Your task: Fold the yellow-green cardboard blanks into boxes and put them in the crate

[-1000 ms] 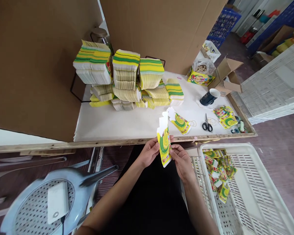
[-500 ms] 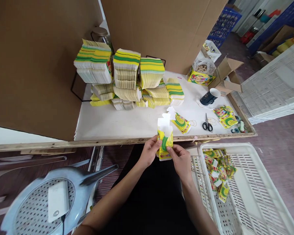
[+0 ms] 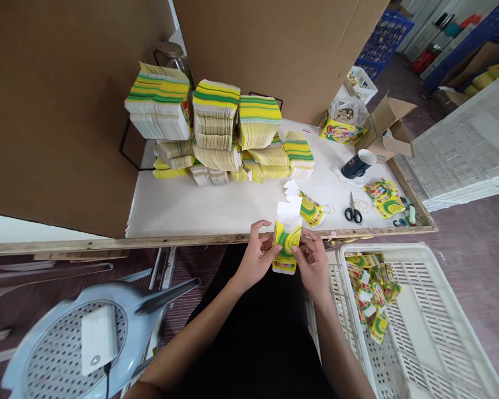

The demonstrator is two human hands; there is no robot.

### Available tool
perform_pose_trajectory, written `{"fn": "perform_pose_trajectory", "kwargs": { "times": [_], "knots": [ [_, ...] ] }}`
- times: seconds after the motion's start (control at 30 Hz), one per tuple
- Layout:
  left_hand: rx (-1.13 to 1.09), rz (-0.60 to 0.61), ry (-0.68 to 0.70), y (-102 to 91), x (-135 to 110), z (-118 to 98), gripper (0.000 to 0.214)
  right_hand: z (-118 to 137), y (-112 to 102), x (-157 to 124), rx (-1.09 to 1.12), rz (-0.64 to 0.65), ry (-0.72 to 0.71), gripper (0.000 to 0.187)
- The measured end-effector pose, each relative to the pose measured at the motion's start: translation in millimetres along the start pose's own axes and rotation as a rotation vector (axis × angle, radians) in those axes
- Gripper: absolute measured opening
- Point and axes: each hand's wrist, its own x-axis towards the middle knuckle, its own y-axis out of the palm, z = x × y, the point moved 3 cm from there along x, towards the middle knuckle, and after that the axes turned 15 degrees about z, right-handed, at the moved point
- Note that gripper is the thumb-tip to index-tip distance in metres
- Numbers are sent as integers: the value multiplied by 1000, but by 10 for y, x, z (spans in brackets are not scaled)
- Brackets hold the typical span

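Between my hands, over the table's front edge, is a yellow-and-green printed small carton (image 3: 288, 239) with a white flap standing up at its top. My left hand (image 3: 255, 256) grips its left side, thumb at the front and index finger lifted off. On the right side my right hand (image 3: 314, 265) holds it, thumb on the front and fingers partly behind. Just beyond lies a small fanned pile of flat cartons (image 3: 311, 211) with white flaps. Farther back stand bundled stacks of flat cartons (image 3: 216, 113).
Black scissors (image 3: 352, 214), a dark mug (image 3: 357, 164) and more flat cartons (image 3: 382, 198) lie at the table's right. A white plastic crate (image 3: 444, 310) with folded cartons stands below right. At lower left is a blue stool (image 3: 62, 354) bearing a white power bank (image 3: 98, 339).
The carton has shifted slightly right and turned its face more toward me, its top flap now upright. My left index finger has lifted away, and the right fingers have moved behind the carton.
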Motion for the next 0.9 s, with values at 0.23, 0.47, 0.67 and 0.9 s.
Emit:
{"fn": "perform_pose_trajectory", "kwargs": {
  "times": [0.23, 0.47, 0.67, 0.9],
  "knots": [
    [-78, 196, -70, 11, -20, -95, 67, 152, -186, 45, -14, 212, -38, 42],
    [-97, 246, -149, 30, -62, -90, 50, 227, -289, 38, -106, 348, 0, 32],
    [-169, 250, -196, 115, -79, -52, 82, 264, -355, 80, -200, 176, -144, 13],
    [-98, 260, -128, 105, -46, -20, 61, 328, -379, 70, -340, 137, -198, 29]
  ]
}}
